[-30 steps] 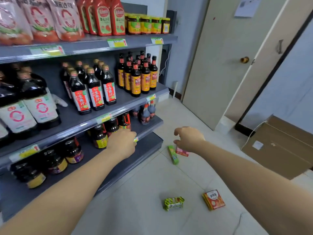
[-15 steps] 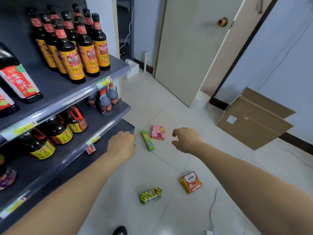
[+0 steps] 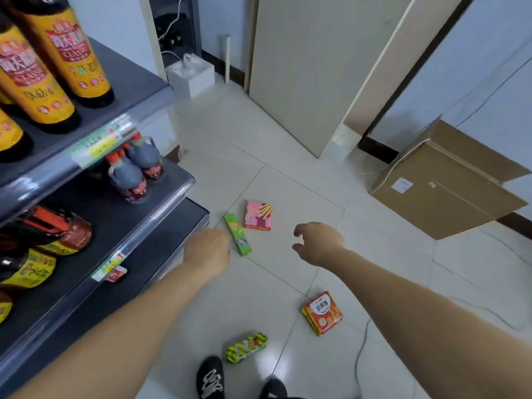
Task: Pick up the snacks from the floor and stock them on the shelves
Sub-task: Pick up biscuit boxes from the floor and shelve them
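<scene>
The four snacks all lie on the floor tiles, none on the shelves yet. A long green box (image 3: 237, 234) sits just off the corner of the bottom shelf (image 3: 184, 223), with a pink box (image 3: 258, 216) just beside its far end. An orange packet (image 3: 322, 312) lies well apart on your right, and a yellow-green packet (image 3: 246, 347) lies just ahead of your shoe (image 3: 210, 378).

Your right grip (image 3: 318, 243) hangs over the tiles near the green box, fingers loosely curled and holding nothing. Your left grip (image 3: 208, 250) shows only its back, right at the green box's near end. I cannot tell whether it is closed or holds anything.

Both grips are near that one box, so you may well bump it between them and skate it along the smooth tile, perhaps under the shelf's edge. The pink box is close enough that a careless sweep would likely push it away too. These flat packs probably slide rather than lift if you press down on them.

Shift your feet without looking and you could crush the yellow-green packet. The thin cable (image 3: 359, 355) beside the orange packet could snag your fingers there. When you stock, the small jugs (image 3: 135, 174) near the shelf's front could topple if your wrist clips them.
</scene>
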